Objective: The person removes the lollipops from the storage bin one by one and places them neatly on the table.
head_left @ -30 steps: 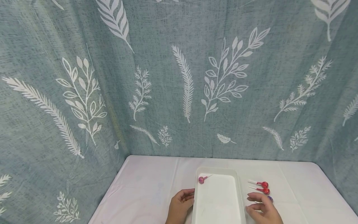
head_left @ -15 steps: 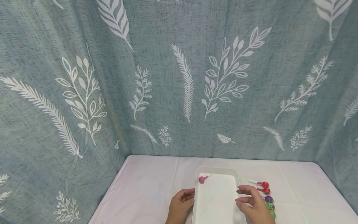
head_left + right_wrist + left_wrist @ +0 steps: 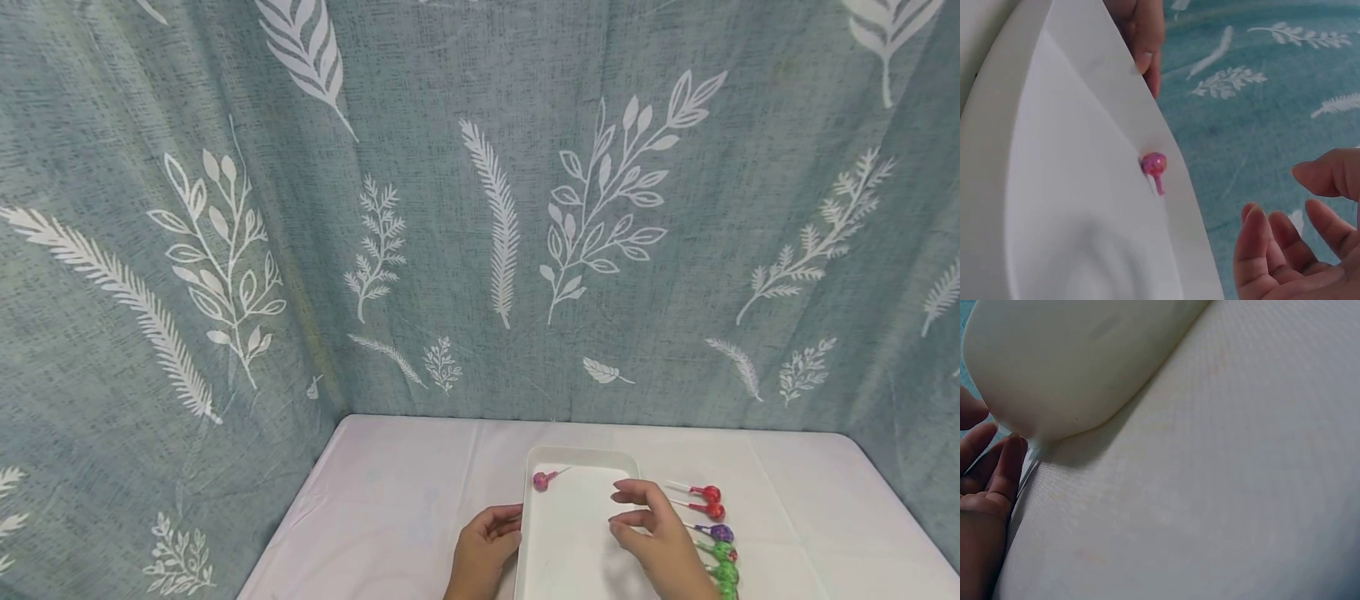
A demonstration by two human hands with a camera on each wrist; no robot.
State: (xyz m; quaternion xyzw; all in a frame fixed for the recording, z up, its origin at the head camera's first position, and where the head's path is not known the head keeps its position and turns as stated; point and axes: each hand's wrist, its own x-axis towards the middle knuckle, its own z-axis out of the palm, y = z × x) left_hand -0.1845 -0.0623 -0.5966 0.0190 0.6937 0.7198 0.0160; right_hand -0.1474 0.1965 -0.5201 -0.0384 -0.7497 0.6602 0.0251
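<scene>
A white rectangular tray (image 3: 577,533) lies on the table with a pink-wrapped lollipop (image 3: 542,481) in its far left corner; the right wrist view shows that lollipop (image 3: 1154,164) against the wall. My left hand (image 3: 486,550) touches the outside of the tray's left wall; its fingertips (image 3: 1017,442) meet the wall in the left wrist view. Over the tray's right side hovers my right hand (image 3: 658,537), thumb and fingers apart and nothing between them. Right of the tray lies a column of lollipops: two red (image 3: 711,495), one purple (image 3: 722,533) and several green (image 3: 723,552), partly behind my right hand.
A white cloth covers the table (image 3: 405,492). Behind it and at the sides hangs a blue-green curtain (image 3: 435,250) with white leaf prints. The tray's near end is cut off by the bottom of the head view.
My right hand has moved left from beside the lollipop column to over the tray, uncovering the purple and green lollipops. My left hand has stayed at the tray's left wall.
</scene>
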